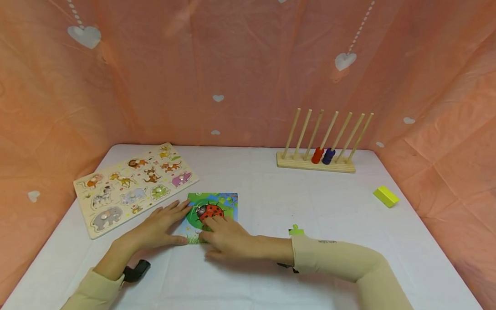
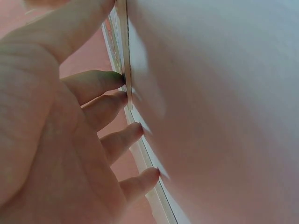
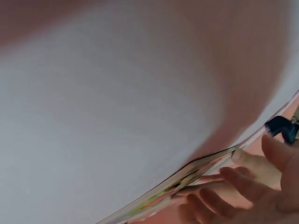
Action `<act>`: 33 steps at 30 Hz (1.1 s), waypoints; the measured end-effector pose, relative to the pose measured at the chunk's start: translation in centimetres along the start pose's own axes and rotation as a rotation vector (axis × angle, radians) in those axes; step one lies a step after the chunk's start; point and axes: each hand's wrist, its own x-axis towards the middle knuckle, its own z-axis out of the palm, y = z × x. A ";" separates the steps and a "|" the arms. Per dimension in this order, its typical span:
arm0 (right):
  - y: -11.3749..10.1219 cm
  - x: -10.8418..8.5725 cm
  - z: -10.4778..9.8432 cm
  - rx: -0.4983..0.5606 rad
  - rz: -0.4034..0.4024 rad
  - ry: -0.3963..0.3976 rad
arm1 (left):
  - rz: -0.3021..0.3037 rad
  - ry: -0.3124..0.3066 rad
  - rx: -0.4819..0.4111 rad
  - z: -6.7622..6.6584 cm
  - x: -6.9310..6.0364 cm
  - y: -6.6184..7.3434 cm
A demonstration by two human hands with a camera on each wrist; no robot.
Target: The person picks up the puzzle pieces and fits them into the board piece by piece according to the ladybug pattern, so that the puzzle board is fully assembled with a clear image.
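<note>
A square ladybug puzzle board (image 1: 233, 202), green and blue with a red spotted ladybug (image 1: 209, 211), lies flat on the white table. My left hand (image 1: 162, 227) rests at its left side, with the thumb at the lower edge and the fingertips at the upper left. In the left wrist view, the thumb and two fingertips meet the board's thin edge (image 2: 129, 95). My right hand (image 1: 231, 240) reaches over the board from the right, its fingers touching the surface just below the ladybug. That hand hides the board's lower right part.
A wooden animal peg puzzle (image 1: 144, 197) lies behind my left hand. At the back right stands a wooden rack (image 1: 314, 164) of upright pegs, bearing a red piece (image 1: 317, 155) and a purple piece (image 1: 328, 156). A yellow-green block (image 1: 386, 196) lies near the right edge.
</note>
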 end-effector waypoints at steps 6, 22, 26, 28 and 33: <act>-1.1 -1.4 0.0 -0.022 -0.009 -0.181 | -0.003 0.000 0.007 0.0 0.0 0.1; -2.2 -2.0 0.2 -0.006 0.009 -0.258 | 0.004 0.012 0.010 -0.1 -0.1 0.2; -2.3 -2.0 0.2 -0.012 0.016 -0.265 | 0.022 0.024 0.005 -0.1 -0.1 0.2; -2.4 -1.9 0.3 -0.014 0.020 -0.266 | 0.034 0.030 0.007 0.1 -0.1 0.1; -2.4 -1.9 0.3 -0.022 0.025 -0.270 | 0.020 0.021 0.009 0.1 0.0 0.0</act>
